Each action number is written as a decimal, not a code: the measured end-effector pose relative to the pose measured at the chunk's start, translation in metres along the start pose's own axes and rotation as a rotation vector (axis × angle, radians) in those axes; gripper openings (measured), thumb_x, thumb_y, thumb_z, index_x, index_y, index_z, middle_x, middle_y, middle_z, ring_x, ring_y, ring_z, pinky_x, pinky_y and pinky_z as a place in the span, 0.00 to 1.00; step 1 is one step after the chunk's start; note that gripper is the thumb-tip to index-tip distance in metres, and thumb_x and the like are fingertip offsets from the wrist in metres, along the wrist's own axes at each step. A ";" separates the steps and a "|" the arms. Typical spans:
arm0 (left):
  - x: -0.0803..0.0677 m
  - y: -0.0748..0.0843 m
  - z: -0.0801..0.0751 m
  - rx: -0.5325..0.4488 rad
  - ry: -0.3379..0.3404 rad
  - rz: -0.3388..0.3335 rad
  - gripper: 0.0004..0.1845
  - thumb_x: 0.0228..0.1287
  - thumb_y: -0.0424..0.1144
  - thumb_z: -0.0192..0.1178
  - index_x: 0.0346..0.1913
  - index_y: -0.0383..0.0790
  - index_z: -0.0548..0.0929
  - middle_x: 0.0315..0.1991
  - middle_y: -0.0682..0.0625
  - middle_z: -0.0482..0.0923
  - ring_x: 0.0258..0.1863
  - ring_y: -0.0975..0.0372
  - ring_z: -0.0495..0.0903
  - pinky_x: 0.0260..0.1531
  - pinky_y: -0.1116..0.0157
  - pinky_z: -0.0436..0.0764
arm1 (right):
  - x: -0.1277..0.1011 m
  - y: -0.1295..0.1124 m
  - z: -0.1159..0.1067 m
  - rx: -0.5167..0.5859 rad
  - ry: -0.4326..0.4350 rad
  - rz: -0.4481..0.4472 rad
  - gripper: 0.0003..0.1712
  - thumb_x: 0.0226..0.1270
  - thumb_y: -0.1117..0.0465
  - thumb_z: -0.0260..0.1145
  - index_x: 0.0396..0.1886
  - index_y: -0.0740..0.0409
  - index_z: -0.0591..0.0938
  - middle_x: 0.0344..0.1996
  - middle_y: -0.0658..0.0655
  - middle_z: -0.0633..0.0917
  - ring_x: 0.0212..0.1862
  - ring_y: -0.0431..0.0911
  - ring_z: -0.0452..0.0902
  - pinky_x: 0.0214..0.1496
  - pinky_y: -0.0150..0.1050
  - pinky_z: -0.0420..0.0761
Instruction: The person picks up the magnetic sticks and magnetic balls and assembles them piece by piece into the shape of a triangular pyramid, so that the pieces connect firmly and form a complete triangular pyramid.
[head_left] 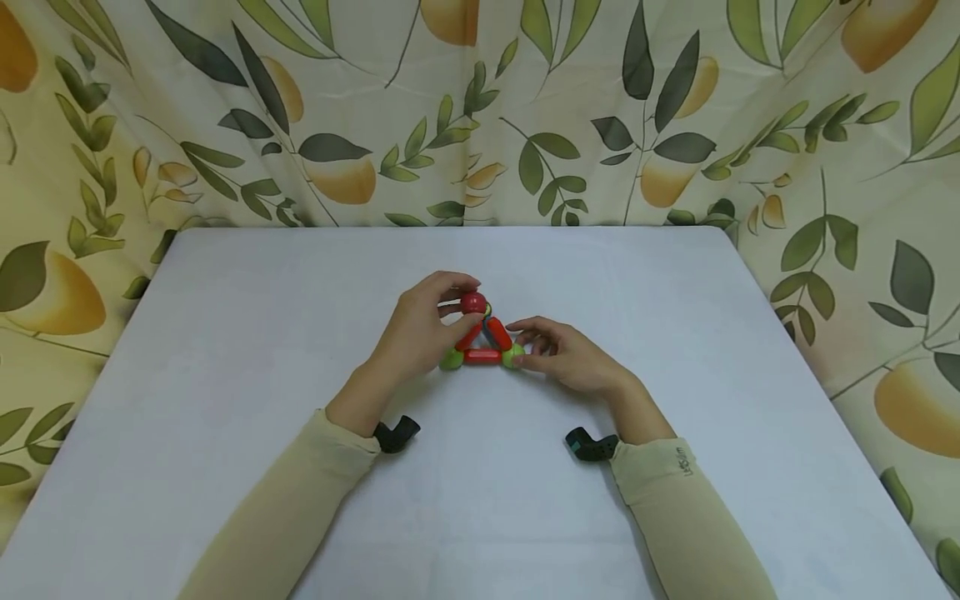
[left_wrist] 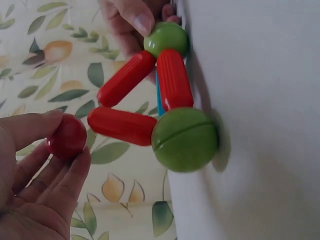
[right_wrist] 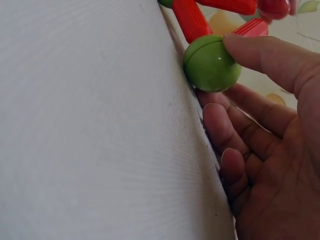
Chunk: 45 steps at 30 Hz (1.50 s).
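Note:
My left hand pinches a glossy red ball between thumb and fingertips. That ball sits close to the upper ends of two slanted red rods, one of them a ribbed rod. Another red rod runs along the base between two green balls, the left green ball and the right green ball, each with a slanted rod rising from it. With thumb and fingers my right hand grips the right green ball, low at the table. Behind the rods a blue piece shows, mostly hidden.
The pieces rest near the middle of a white-covered table. A patterned curtain with leaves and orange fruit hangs behind it and along both sides. Each wrist carries a small black camera, including the left wrist's camera.

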<state>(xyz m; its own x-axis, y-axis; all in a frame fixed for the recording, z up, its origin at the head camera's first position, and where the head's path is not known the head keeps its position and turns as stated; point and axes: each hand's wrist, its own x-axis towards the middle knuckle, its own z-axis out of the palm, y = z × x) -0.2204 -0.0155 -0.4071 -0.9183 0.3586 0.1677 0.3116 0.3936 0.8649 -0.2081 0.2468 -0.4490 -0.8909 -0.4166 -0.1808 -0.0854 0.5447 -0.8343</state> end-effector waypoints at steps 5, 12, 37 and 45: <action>0.003 -0.001 0.011 0.057 -0.016 0.030 0.23 0.66 0.35 0.72 0.62 0.41 0.80 0.57 0.50 0.83 0.59 0.55 0.84 0.63 0.55 0.82 | 0.000 0.002 0.000 -0.008 -0.006 -0.007 0.27 0.69 0.57 0.72 0.67 0.48 0.79 0.50 0.55 0.83 0.44 0.49 0.75 0.44 0.34 0.75; 0.005 -0.002 0.014 0.117 -0.013 0.076 0.19 0.66 0.36 0.72 0.58 0.45 0.84 0.55 0.52 0.82 0.57 0.57 0.82 0.62 0.54 0.82 | 0.001 0.002 -0.001 -0.008 -0.006 -0.003 0.26 0.70 0.56 0.72 0.66 0.45 0.79 0.50 0.54 0.83 0.45 0.51 0.75 0.44 0.36 0.75; 0.006 -0.006 0.003 0.236 -0.155 0.115 0.25 0.66 0.32 0.70 0.65 0.49 0.81 0.61 0.54 0.81 0.60 0.60 0.81 0.65 0.56 0.80 | -0.001 0.005 0.001 0.013 -0.015 -0.006 0.23 0.70 0.56 0.72 0.63 0.43 0.83 0.50 0.55 0.83 0.47 0.51 0.75 0.44 0.37 0.76; 0.006 -0.006 0.002 0.242 -0.127 0.149 0.22 0.67 0.34 0.70 0.63 0.49 0.82 0.59 0.55 0.82 0.57 0.61 0.81 0.63 0.58 0.81 | 0.001 -0.001 0.006 -0.020 0.027 -0.011 0.20 0.71 0.51 0.72 0.61 0.42 0.84 0.49 0.53 0.83 0.43 0.50 0.75 0.43 0.39 0.76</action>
<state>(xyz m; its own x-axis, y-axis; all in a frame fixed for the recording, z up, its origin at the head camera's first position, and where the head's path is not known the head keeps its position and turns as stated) -0.2270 -0.0144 -0.4127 -0.8250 0.5242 0.2111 0.5037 0.5131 0.6950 -0.2065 0.2411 -0.4511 -0.9014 -0.4032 -0.1577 -0.1039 0.5550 -0.8253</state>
